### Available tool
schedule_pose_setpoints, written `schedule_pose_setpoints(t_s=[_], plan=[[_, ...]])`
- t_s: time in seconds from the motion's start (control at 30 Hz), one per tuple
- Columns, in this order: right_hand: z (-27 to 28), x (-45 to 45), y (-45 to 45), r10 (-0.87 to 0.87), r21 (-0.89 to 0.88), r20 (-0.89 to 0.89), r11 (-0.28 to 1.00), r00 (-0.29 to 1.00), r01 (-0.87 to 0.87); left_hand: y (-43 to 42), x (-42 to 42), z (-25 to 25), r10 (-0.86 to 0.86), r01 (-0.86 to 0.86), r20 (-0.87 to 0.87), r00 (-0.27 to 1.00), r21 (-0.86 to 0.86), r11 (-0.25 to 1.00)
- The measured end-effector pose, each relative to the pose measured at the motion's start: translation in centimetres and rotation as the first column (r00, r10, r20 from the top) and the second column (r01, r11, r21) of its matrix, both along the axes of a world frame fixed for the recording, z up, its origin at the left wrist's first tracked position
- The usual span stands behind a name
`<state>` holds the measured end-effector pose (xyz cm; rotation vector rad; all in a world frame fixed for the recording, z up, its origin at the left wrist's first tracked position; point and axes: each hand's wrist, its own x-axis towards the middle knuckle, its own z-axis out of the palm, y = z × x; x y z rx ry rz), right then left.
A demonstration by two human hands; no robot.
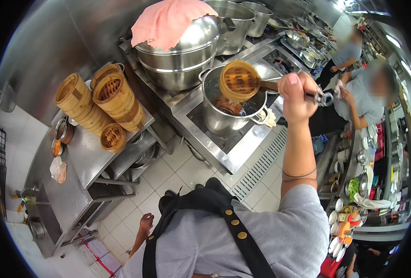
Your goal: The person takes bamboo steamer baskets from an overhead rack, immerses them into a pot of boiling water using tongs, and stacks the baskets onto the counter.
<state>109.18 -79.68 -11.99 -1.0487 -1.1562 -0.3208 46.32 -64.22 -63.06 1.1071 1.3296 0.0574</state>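
Bamboo basket (pixel 239 81) beyond right hand (pixel 300 95) gripping a handle (pixel 269 85), steel pot (pixel 220 119) below, left hand (pixel 146 222) curled, seemingly empty

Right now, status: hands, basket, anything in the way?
Right hand gripping handled tool; left hand low, away from the stove. Bamboo basket at tool's far end, over open pot. Possible obstruction: brown item inside pot.

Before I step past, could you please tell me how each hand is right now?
Left hand: lowered; whether open or closed cannot be told.
Right hand: closed around a handle, with a bamboo basket at its far end.
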Motion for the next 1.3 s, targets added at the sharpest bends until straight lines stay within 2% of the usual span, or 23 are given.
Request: schedule_pose_setpoints(t_s=[0.07, 0.17, 0.2, 0.3, 0.4, 0.43, 0.5, 0.57, 0.63, 0.67, 0.7, 0.73, 0.77, 0.8, 0.83, 0.87, 0.97, 1.0, 1.03, 1.07, 1.1, 1.17, 1.3], plan=[[-1.0, 1.0, 0.3, 0.035, -0.005, -0.144, 0.999, 0.989, -0.036, 0.1, 2.0, 3.6, -0.119, 0.131, -0.177, 0.977, 0.056, 0.99], [-1.9, 1.8, 0.3, -0.027, -0.05, -0.114, 0.999, 0.993, 0.021, 0.0, 3.4, 6.7, -0.078, 0.076, -0.123, 0.989, -0.017, 0.997], [-1.7, 1.6, 0.3, 0.159, 0.03, -0.279, 0.987, 0.947, -0.157, -0.2, 3.9, 7.6, -0.101, 0.104, -0.127, 0.987, 0.019, 0.994], [-1.1, 1.3, 0.2, 0.176, 0.085, -0.311, 0.984, 0.934, -0.158, 0.6, -0.8, -3.0, -0.094, 0.098, -0.082, 0.992, 0.05, 0.994], [-1.5, 1.5, 0.6, 0.069, -0.028, -0.133, 0.997, 0.989, -0.073, 0.5, -1.3, -3.2, -0.019, 0.019, 0.019, 1.0, 0.017, 1.0], [-1.4, 1.4, 0.7, 0.074, -0.026, -0.135, 0.997, 0.988, -0.078, 0.6, -1.2, -2.2, -0.015, 0.014, 0.017, 1.0, 0.019, 1.0], [-1.0, 1.2, 0.6, 0.204, 0.039, -0.257, 0.979, 0.945, -0.201, 0.8, 2.0, 5.1, 0.008, -0.011, -0.053, 0.999, -0.057, 0.998], [-1.2, 0.9, 0.8, 0.202, 0.044, -0.267, 0.979, 0.942, -0.198, 0.6, 2.2, 5.6, -0.023, 0.023, -0.098, 0.995, -0.005, 1.0], [-1.8, 1.4, 1.0, -0.075, -0.074, 0.058, 0.994, 0.995, 0.079, 0.4, 2.2, 5.8, -0.051, 0.058, -0.148, 0.988, 0.041, 0.997], [-1.8, 1.4, 0.9, -0.02, -0.093, -0.054, 0.996, 0.998, 0.015, 0.5, 2.1, 6.0, -0.057, 0.061, -0.132, 0.99, 0.028, 0.998], [-1.5, 0.9, 1.3, 0.039, -0.025, -0.171, 0.999, 0.984, -0.044, 0.5, 1.8, 6.0, -0.061, 0.064, -0.115, 0.991, 0.018, 0.998], [-1.3, 0.7, 1.3, 0.075, -0.009, -0.196, 0.997, 0.978, -0.078, 1.6, -0.7, 1.3, 0.053, -0.054, -0.007, 0.999, -0.128, 0.99], [-1.1, 0.7, 1.2, 0.112, 0.008, -0.217, 0.994, 0.97, -0.113, 2.0, -1.5, 0.0, 0.063, -0.063, -0.005, 0.998, -0.129, 0.99], [-1.2, 0.4, 1.1, 0.087, -0.012, -0.183, 0.996, 0.979, -0.09, 2.0, -1.5, -0.1, 0.034, -0.031, 0.037, 0.999, -0.08, 0.996], [-0.9, 0.3, 1.0, -0.061, -0.119, 0.025, 0.991, 0.998, 0.064, 1.6, -1.6, -0.2, 0.004, -0.002, 0.077, 0.997, -0.03, 1.0], [-0.7, 0.3, 1.2, -0.069, -0.105, -0.014, 0.992, 0.998, 0.067, 1.9, -1.6, -0.4, -0.099, 0.1, -0.032, 0.995, 0.048, 0.994], [-0.1, -0.2, 1.5, 0.029, 0.021, -0.137, 0.999, 0.99, -0.027, 3.0, -3.4, -3.5, -0.073, 0.07, 0.025, 0.997, 0.109, 0.992], [-0.5, 0.1, 1.2, -0.06, 0.087, -0.116, 0.994, 0.991, 0.07, 3.2, -3.5, -3.1, -0.093, 0.1, -0.056, 0.994, 0.128, 0.987], [-0.1, -0.2, 0.4, 0.157, 0.172, -0.163, 0.977, 0.974, -0.129, 3.8, -3.4, -2.9, -0.093, 0.113, -0.138, 0.986, 0.142, 0.983], [-0.1, -0.4, 0.1, 0.066, 0.182, -0.062, 0.982, 0.996, -0.054, 4.6, -4.3, -4.4, -0.142, 0.178, -0.187, 0.972, 0.191, 0.965], [1.6, -2.3, 0.1, 0.237, 0.14, -0.066, 0.964, 0.969, -0.226, 5.2, -5.7, -6.1, -0.187, 0.244, -0.244, 0.952, 0.228, 0.943], [3.4, -5.7, 1.7, 0.373, 0.118, -0.006, 0.922, 0.928, -0.37, 5.8, -3.1, 3.2, -0.145, 0.216, -0.344, 0.928, 0.179, 0.96], [0.6, -12.3, 9.6, 0.647, 0.179, -0.236, 0.763, 0.725, -0.622, 7.5, -6.0, 3.2, -0.042, 0.103, -0.326, 0.945, 0.17, 0.98]])
